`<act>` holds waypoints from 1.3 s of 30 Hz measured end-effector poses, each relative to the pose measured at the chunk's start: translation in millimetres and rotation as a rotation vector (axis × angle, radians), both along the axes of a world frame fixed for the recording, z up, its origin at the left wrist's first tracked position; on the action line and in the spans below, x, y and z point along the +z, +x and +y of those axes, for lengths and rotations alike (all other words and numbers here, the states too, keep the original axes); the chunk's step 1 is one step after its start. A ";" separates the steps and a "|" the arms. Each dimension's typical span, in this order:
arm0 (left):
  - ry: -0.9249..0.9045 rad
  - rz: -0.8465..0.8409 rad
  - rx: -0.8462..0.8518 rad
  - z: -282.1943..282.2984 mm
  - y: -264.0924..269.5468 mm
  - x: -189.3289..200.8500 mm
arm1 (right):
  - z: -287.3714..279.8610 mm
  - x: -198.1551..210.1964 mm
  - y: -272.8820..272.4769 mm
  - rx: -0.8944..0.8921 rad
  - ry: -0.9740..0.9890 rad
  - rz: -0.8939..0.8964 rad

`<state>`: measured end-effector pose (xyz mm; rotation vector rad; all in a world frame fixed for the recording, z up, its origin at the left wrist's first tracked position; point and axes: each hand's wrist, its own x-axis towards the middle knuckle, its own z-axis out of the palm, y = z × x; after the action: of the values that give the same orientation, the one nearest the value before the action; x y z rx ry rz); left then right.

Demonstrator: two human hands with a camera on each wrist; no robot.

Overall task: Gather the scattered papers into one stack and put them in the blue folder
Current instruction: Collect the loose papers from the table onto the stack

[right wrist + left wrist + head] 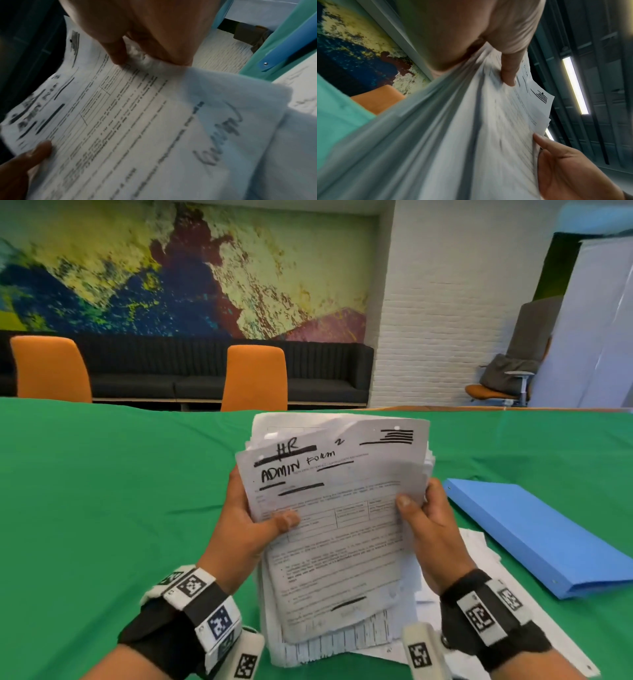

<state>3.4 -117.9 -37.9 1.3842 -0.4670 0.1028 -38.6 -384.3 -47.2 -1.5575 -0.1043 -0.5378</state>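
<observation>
I hold a thick, uneven stack of white printed papers (335,529) upright over the green table, its top sheet hand-lettered "HR ADMIN FORM". My left hand (246,525) grips the stack's left edge, thumb on the front sheet. My right hand (428,529) grips the right edge the same way. The left wrist view shows the stack (471,135) edge-on with the left thumb (510,73) pressed on it. In the right wrist view the front sheet (120,121) lies under the right thumb (118,54). The closed blue folder (544,539) lies flat to the right. More loose sheets (479,546) lie on the table beneath my right hand.
A green cloth (102,508) covers the table. Two orange chairs (255,378) stand at the far edge before a dark bench and a painted wall. An office chair (503,385) and white panels stand at the right.
</observation>
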 end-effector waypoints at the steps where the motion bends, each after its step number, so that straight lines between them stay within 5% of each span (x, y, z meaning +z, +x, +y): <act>1: 0.005 0.023 0.003 -1.0 -1.1 -3.7 | 0.4 -2.5 0.5 -0.007 -0.002 0.008; 12: 0.114 0.180 0.036 -7.3 -5.9 -35.4 | -6.0 -17.9 0.8 0.113 0.100 0.230; 22: 0.134 0.043 0.118 -16.5 -8.4 -22.7 | 10.3 -18.8 6.4 0.053 0.059 0.101; 30: 0.129 0.193 0.074 -14.1 -5.1 -46.3 | -3.1 -31.4 5.3 0.234 0.144 0.250; 39: -0.030 0.277 -0.102 -2.8 5.3 -17.1 | -14.1 -17.7 1.4 0.332 0.194 0.326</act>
<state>8.7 -120.7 -55.1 1.3187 -0.3023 -0.1633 -37.2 -398.4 -64.9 -1.3826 -0.0573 -0.0283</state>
